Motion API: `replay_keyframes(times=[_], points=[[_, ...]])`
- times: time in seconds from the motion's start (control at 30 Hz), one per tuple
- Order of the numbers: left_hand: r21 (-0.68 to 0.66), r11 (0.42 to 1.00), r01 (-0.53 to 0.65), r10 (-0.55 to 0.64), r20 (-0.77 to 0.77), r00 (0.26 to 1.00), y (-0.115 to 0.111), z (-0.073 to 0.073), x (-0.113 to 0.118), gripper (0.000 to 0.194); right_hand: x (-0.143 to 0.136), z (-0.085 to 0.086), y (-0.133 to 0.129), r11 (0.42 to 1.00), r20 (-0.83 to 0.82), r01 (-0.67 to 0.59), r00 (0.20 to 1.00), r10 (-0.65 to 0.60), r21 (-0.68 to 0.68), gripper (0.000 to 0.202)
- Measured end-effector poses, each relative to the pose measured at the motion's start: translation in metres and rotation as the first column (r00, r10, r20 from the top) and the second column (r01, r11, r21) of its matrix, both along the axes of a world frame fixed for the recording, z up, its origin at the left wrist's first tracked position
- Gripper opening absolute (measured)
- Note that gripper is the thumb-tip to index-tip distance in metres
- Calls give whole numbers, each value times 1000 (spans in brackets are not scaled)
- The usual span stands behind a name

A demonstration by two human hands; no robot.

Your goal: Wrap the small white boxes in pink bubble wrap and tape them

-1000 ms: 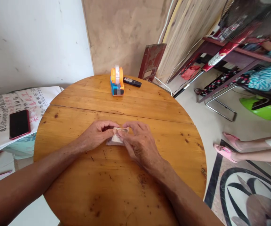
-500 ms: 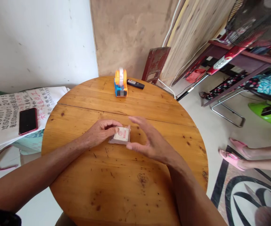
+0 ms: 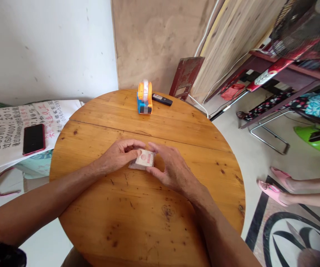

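A small, whitish, block-shaped packet (image 3: 145,158) with red print, in what looks like clear wrap, rests on the round wooden table (image 3: 137,222). My left hand (image 3: 121,155) grips its left end, thumb on the top face and fingers curled behind. Around the right end curves my right hand (image 3: 171,165), its thumb at the near right corner and its fingers at the far right corner. The far fingertips of both hands are partly hidden behind the packet.
An orange and blue tape dispenser (image 3: 144,97) and a black remote control (image 3: 162,99) stand at the table's far edge. On printed sacks (image 3: 62,107) to the left lies a phone (image 3: 34,139). Behind is a wooden chair (image 3: 187,76); at right, another person's feet in pink slippers (image 3: 272,191).
My right hand has moved left and closed in around the packet's right end. My left hand stays on the left end. The view has shifted slightly.
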State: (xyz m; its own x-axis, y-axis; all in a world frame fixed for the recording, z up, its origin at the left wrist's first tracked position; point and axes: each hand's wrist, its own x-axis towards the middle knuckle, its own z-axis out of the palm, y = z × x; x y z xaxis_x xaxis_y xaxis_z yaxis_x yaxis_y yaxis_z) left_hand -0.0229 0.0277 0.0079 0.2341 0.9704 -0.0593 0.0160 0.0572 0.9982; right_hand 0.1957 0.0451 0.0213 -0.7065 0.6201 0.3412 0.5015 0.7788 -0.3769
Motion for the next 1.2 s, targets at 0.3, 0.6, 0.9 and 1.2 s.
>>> replay_keyframes(times=[0.3, 0.6, 0.9, 1.2], points=[[75, 974, -214, 209, 72, 975, 6, -4, -5, 31, 8, 24, -1, 996, -36, 45, 998, -42, 83, 29], [19, 996, -84, 81, 103, 991, 3, -6, -1, 37, -7, 6, -1, 991, -93, -50, 994, 62, 128, 19], [30, 998, -58, 57, 35, 998, 4, -8, 1, 41, -20, -5, -4, 983, -197, 82, 979, -49, 164, 11], [247, 968, 50, 15, -258, 966, -7, -2, 5, 54, -20, 0, -4, 989, -371, 102, 919, -136, -109, 11]])
